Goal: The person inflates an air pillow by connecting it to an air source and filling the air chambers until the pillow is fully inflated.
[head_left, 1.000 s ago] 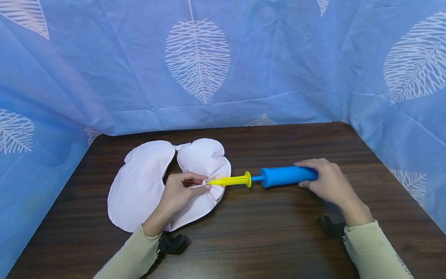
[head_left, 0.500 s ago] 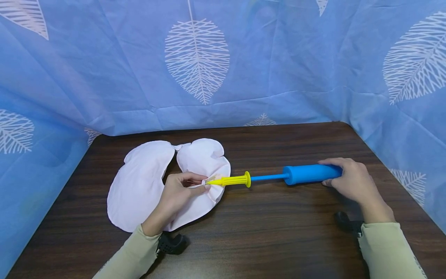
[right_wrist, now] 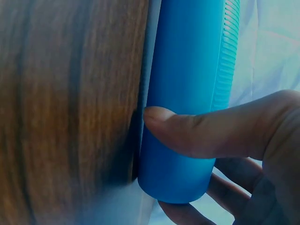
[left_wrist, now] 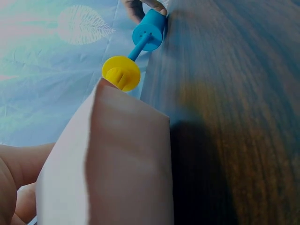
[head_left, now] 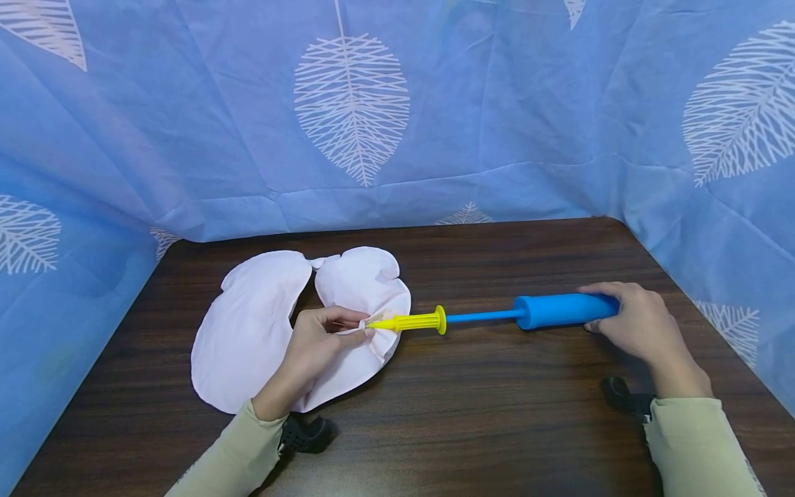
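A hand air pump with a blue barrel (head_left: 553, 311) and yellow nozzle (head_left: 417, 322) lies crosswise in the head view, its thin blue rod (head_left: 481, 317) drawn well out. My right hand (head_left: 640, 321) grips the barrel's far right end; in the right wrist view the thumb (right_wrist: 187, 131) lies across it with fingers curled behind. The yellow tip meets a small valve on a pale pink, curved inflatable (head_left: 242, 338), which looks mostly flat with slight puffing. My left hand (head_left: 317, 348) pinches the inflatable at that valve. In the left wrist view, its raised pink fabric (left_wrist: 126, 154) hides the nozzle tip.
The dark wood table (head_left: 459, 428) has rounded back corners. A blue curtain (head_left: 484, 103) with white leaf prints hangs behind it and along both sides. Black wrist-camera mounts (head_left: 307, 435) sit beneath both wrists, close over the tabletop.
My right hand has pulled the blue barrel to the right, exposing much more of the rod; the motion slows in the last half second. My left hand, nozzle and inflatable stay put.
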`<state>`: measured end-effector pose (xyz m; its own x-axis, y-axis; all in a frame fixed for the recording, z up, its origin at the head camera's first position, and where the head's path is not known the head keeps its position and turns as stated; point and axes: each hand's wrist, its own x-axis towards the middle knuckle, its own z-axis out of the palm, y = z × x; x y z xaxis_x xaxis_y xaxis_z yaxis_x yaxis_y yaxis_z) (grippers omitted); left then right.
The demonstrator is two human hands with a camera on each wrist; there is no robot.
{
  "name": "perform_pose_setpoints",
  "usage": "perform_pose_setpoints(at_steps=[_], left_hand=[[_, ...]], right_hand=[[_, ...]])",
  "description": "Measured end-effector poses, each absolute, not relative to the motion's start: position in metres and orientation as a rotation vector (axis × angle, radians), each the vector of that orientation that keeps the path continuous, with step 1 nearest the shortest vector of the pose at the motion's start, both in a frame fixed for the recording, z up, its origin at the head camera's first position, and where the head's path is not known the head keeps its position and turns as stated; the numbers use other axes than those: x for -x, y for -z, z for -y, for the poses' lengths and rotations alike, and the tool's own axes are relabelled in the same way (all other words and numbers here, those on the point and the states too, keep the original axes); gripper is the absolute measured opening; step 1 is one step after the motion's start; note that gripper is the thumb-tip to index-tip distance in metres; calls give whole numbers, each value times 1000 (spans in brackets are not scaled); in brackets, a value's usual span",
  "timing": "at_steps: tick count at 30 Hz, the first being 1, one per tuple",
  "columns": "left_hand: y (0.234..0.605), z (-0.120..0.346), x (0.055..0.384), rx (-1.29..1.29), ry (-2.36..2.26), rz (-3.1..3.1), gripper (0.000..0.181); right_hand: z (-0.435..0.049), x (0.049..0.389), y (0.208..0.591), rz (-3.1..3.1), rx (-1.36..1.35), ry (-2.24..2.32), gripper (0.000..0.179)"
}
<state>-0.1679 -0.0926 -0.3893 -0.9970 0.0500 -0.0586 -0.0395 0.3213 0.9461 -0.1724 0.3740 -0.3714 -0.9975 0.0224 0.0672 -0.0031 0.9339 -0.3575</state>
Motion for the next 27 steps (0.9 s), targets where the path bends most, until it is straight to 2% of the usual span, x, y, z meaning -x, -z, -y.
perform_pose_setpoints(at_steps=[14, 27], left_hand=[[389, 92, 167, -16, -1772, -2487, 19], [386, 90, 165, -62, -1787, -2483, 19]], right_hand=[[-361, 171, 369, 3009, -65, -604, 49], [-298, 171, 374, 2920, -354, -683, 53]])
